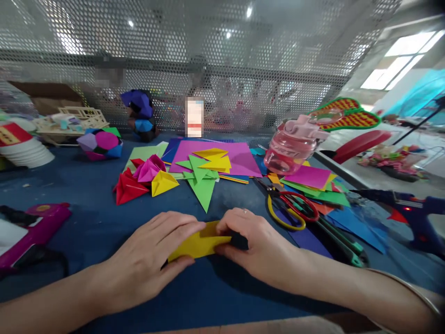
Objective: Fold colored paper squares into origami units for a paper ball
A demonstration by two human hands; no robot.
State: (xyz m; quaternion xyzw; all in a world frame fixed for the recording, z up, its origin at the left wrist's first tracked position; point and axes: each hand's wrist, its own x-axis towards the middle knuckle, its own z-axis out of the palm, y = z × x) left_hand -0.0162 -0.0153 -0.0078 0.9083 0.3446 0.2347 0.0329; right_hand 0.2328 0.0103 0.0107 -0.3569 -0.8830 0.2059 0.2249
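Observation:
Between my hands, low over the blue table, is a folded piece of yellow paper (194, 246). My left hand (153, 255) grips its left end, fingers over the top and thumb along the lower edge. At the right end my right hand (246, 236) pinches the paper between thumb and curled fingers. Just beyond lie green folded paper pieces (203, 188) and yellow folded pieces (217, 162) on a magenta sheet (239, 153). Red (130, 188), pink (151, 168) and yellow folded paper shapes (163, 183) are grouped to their left.
Scissors (299, 206) and a green-handled tool (340, 241) lie right of my hands, near stacked coloured paper (313, 178). A pink bottle (292, 144) stands behind them. A glue gun (413, 208) is far right. A magenta device (45, 227) and paper cups (26, 148) are left.

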